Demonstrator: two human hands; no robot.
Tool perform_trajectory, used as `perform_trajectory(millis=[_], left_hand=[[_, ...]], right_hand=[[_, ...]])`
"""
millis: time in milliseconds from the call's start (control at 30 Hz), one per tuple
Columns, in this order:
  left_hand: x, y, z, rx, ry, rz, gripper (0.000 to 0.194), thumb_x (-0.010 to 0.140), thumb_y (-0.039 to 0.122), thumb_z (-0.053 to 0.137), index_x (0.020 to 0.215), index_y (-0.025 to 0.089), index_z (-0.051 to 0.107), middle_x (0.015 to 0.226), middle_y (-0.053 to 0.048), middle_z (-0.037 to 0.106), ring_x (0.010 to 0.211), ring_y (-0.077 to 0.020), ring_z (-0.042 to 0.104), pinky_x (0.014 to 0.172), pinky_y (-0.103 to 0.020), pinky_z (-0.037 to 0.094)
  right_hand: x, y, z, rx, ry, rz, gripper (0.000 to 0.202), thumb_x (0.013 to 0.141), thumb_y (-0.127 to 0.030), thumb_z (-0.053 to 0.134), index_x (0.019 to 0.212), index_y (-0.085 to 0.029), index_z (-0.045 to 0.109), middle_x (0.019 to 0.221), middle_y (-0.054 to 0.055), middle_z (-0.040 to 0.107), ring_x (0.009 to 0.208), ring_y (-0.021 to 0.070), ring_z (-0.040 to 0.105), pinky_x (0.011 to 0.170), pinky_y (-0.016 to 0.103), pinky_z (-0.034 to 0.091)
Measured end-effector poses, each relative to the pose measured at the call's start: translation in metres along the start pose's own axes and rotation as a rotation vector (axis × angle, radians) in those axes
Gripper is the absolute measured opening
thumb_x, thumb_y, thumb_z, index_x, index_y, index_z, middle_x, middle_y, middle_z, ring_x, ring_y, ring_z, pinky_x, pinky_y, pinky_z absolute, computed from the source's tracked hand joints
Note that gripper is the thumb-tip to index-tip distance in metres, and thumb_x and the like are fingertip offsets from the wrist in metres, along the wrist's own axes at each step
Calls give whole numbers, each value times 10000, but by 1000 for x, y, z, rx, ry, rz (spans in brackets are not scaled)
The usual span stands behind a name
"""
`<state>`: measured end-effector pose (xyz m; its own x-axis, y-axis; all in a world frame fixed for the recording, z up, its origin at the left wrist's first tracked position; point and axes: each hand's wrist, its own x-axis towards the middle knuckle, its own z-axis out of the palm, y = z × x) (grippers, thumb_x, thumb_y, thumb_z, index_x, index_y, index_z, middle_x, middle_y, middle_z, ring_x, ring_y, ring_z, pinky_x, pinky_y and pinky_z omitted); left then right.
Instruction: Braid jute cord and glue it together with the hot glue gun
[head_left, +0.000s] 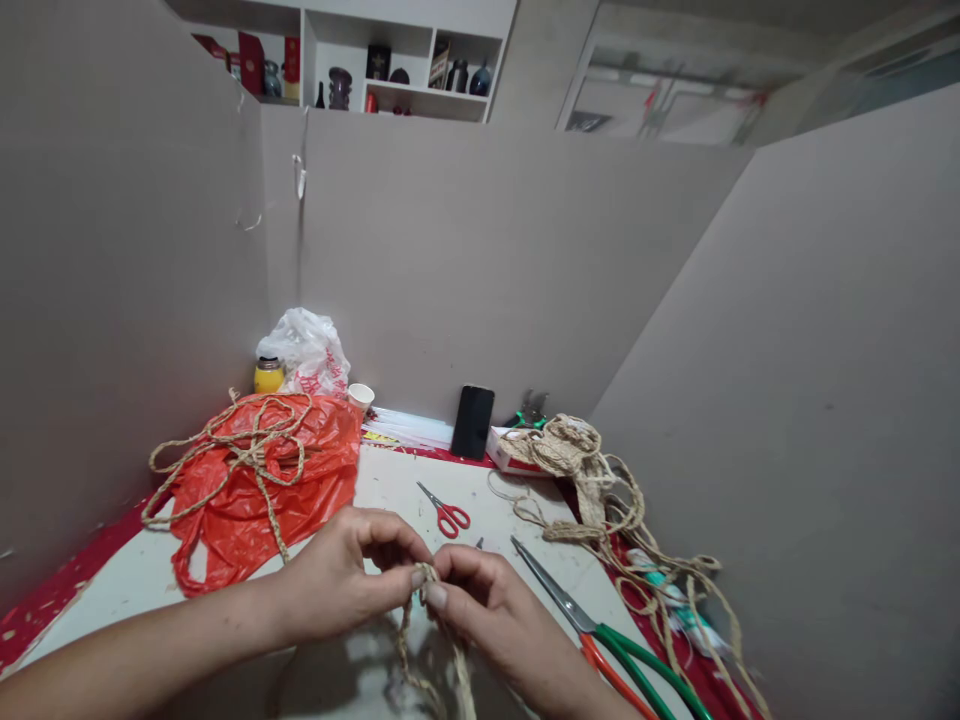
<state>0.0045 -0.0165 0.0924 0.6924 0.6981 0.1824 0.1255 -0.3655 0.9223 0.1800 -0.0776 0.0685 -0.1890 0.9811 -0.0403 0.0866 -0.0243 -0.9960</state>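
Left hand [352, 575], right hand [495, 608]: fingers clamped on cord [425, 574] | lower part blurred, cropped

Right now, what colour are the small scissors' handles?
The handles are red, best seen in the head view.

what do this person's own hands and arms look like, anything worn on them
Both the left hand and the right hand are without gloves, and no ring, watch or bracelet shows on either. The forearms are uncovered as far as the picture reaches, with no sleeve in view. The thumbnails look short and plain.
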Motion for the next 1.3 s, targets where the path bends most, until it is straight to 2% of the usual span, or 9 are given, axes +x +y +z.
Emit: perform_trajectory(millis=[100, 200, 300, 400, 633, 867, 1000, 1167, 1300], left_hand=[[1, -1, 1, -17, 23, -16, 139, 773, 223, 614, 773, 114, 702, 660, -20, 631, 613, -115, 517, 601, -220, 433], [3, -3, 2, -51, 61, -38, 136, 770, 231, 623, 762, 114, 692, 643, -9, 617, 596, -102, 485, 580, -208, 408], [3, -4, 4, -52, 68, -54, 123, 760, 215, 618, 756, 112, 685, 634, -5, 613, 588, -99, 486, 566, -203, 402], [2, -5, 5, 8, 54, -28, 106, 752, 170, 591, 759, 116, 682, 648, -6, 623, 605, -105, 516, 583, -205, 424], [-2, -9, 5, 218, 56, 189, 123, 775, 131, 577, 813, 122, 694, 718, -33, 679, 651, -116, 596, 630, -209, 478], [-8, -10, 3, 509, 67, 448, 146, 829, 127, 544, 882, 114, 679, 708, -50, 680, 637, -126, 610, 631, -216, 463], [-8, -16, 5, 629, 66, 506, 153, 840, 116, 508, 844, 111, 661, 664, -50, 652, 591, -127, 576, 591, -222, 427], [-5, -27, 11, 569, 15, 389, 178, 825, 131, 487, 778, 120, 658, 641, -45, 625, 586, -128, 541, 589, -232, 397], [3, -31, 15, 155, -9, 20, 156, 787, 196, 536, 715, 124, 655, 610, -14, 599, 564, -110, 509, 557, -215, 392]], right_hand=[[-1, -3, 2, 31, -18, 27, 256, 746, -392, 660, 779, -176, 525, 618, -46, 495, 542, 100, 412, 519, 221, 318], [-3, -4, 5, -20, 45, -2, 186, 737, -281, 645, 861, -195, 536, 620, -73, 449, 534, 94, 377, 496, 210, 309], [-6, 0, 7, -285, 160, -123, 99, 817, -280, 578, 816, -182, 598, 599, -57, 463, 544, 104, 398, 500, 218, 314], [-7, 6, 7, -558, 198, -247, 217, 893, -309, 511, 786, -179, 648, 634, -11, 595, 562, 120, 492, 537, 230, 361], [-8, 12, 4, -739, 198, -465, 191, 920, -211, 455, 866, -183, 636, 720, 25, 668, 615, 139, 594, 596, 229, 404], [-10, 9, 3, -894, 186, -540, 219, 931, -180, 429, 805, -163, 607, 656, 28, 638, 563, 127, 586, 558, 216, 376], [-10, 7, 4, -959, 176, -557, 267, 932, -182, 409, 717, -167, 567, 600, 13, 592, 513, 109, 531, 521, 214, 338], [-8, 7, 5, -967, 144, -447, 316, 923, -209, 403, 635, -178, 530, 552, -11, 537, 478, 98, 454, 503, 228, 302], [-6, -2, -5, -797, 66, -190, 314, 916, -283, 442, 677, -171, 612, 555, -6, 563, 497, 110, 476, 495, 225, 329]])
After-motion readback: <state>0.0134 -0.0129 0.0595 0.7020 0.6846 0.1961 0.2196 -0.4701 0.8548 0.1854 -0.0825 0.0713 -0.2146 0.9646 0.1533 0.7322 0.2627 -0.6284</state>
